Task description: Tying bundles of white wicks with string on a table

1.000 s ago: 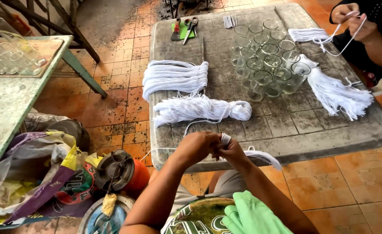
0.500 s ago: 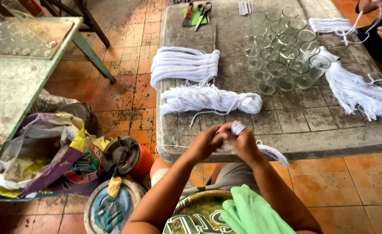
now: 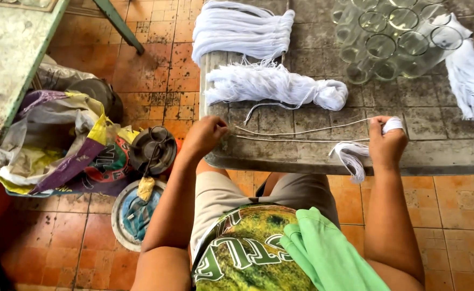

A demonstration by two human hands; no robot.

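Landmark: grey table (image 3: 452, 156), its near edge in front of the person.
Left hand (image 3: 204, 134): at the table's near-left corner, fingers closed on the left end of a white string (image 3: 301, 131).
Right hand (image 3: 386, 144): at the near edge, right of centre, fingers curled round a small white bundle (image 3: 350, 153); its loose tail hangs over the edge.
String: pulled out in two strands between the hands, low over the tabletop.
Key relation: long axis runs left to right along the near edge; each hand holds one end, so neither is nearer.
Hank (image 3: 277, 86): knotted, lies just beyond the string, parallel to it.
Skein (image 3: 242, 29): farther back at the table's left edge, partly overhanging it.
Jars (image 3: 393, 35): clear, empty, clustered at the far right.
Packaging: crumpled sacks (image 3: 59, 143), yellow, purple and grey, on the floor left of the table; print not reported.
Can (image 3: 152, 151): round, orange, dark top, between sacks and table.
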